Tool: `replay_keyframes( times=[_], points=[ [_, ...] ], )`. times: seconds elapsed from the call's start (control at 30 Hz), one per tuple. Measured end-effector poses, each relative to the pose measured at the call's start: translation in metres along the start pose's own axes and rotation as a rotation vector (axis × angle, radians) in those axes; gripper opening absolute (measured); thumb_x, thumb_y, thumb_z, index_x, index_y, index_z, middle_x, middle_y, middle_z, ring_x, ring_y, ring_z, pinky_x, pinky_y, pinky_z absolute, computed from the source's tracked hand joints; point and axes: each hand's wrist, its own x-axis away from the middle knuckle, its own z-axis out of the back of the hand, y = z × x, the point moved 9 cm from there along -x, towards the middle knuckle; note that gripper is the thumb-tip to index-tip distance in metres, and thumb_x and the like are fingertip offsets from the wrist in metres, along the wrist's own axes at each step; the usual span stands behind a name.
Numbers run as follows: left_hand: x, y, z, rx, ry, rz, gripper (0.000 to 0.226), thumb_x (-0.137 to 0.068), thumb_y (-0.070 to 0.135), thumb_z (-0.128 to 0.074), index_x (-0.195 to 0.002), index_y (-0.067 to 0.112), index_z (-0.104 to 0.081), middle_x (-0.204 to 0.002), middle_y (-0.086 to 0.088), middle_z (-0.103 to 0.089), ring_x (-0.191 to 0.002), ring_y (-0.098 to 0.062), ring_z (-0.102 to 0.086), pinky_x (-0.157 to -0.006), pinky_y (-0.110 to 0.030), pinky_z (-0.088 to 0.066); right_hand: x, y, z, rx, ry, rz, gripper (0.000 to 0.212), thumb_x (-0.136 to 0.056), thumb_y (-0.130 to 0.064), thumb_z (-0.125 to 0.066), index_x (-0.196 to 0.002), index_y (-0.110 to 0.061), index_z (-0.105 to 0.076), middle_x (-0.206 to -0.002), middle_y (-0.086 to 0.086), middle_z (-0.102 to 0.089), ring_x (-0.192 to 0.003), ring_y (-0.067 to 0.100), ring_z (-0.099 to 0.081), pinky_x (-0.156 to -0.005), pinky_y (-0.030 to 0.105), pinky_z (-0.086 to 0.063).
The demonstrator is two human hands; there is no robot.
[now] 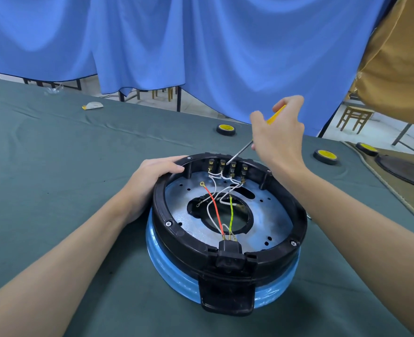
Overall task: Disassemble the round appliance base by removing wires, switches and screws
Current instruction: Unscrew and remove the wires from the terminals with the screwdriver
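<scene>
Head view: the round appliance base point(176, 242) sits open side up on the green worktop point(67, 166). My left grip point(157, 176) clasps its far-left rim. My right grip point(281, 137) clenches a yellow screwdriver point(240, 152), tip at the switches point(227, 167).

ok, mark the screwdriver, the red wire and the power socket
screwdriver point(239, 152), head view, on its metal shaft
red wire point(215, 206), head view, midway along its length
power socket point(229, 249), head view, on its black housing at the near rim

The appliance base point(227, 239) is black over pale blue, with red point(213, 210), yellow-green point(230, 215) and white wires point(212, 215).
</scene>
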Motion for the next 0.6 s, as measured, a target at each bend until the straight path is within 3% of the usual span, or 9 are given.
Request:
replay_keyframes(
  times=[0.13,0.33,0.5,0.6],
  points=[
    [-0.001,-0.001,0.001,0.008,0.003,0.003,0.038,-0.081,0.014,-0.053,-0.112,0.011,-0.074,-0.115,-0.018,-0.071,-0.103,-0.032,-0.068,-0.092,-0.036,-0.051,0.013,0.002,-0.001,-0.044,-0.09,0.019,0.037,-0.083,-0.008,-0.054,-0.102,-0.025,-0.028,-0.077,0.005,-0.057,-0.079,0.034,-0.065,-0.062,0.037,-0.051],
    [0.0,0.0,0.001,0.01,-0.001,0.001,0.036,-0.086,0.01,-0.05,-0.112,0.012,-0.075,-0.115,-0.017,-0.071,-0.102,-0.03,-0.069,-0.085,-0.028,-0.056,0.021,0.004,0.011,-0.123,-0.024,0.03,0.039,-0.085,-0.009,-0.065,-0.092,-0.029,-0.032,-0.084,0.017,-0.063,-0.057,0.021,-0.067,-0.049,0.022,-0.051],
    [-0.001,0.0,0.0,-0.001,-0.012,0.0,0.037,-0.089,0.008,-0.048,-0.114,0.013,-0.074,-0.117,-0.017,-0.071,-0.105,-0.031,-0.068,-0.089,-0.031,-0.054,0.027,-0.005,0.01,-0.04,-0.058,0.102,0.04,-0.086,-0.012,-0.068,-0.087,-0.028,-0.032,-0.08,0.019,-0.064,-0.054,0.024,-0.067,-0.049,0.035,-0.056],
    [-0.002,-0.001,-0.001,0.003,-0.023,0.001,0.038,-0.086,0.012,-0.05,-0.116,0.012,-0.073,-0.119,-0.018,-0.07,-0.109,-0.034,-0.067,-0.096,-0.038,-0.05,0.027,-0.004,0.012,-0.053,-0.054,0.076,0.04,-0.086,-0.01,-0.069,-0.085,-0.025,-0.032,-0.077,0.017,-0.065,-0.047,0.016,-0.067,-0.051,0.033,-0.057]
  ],
)
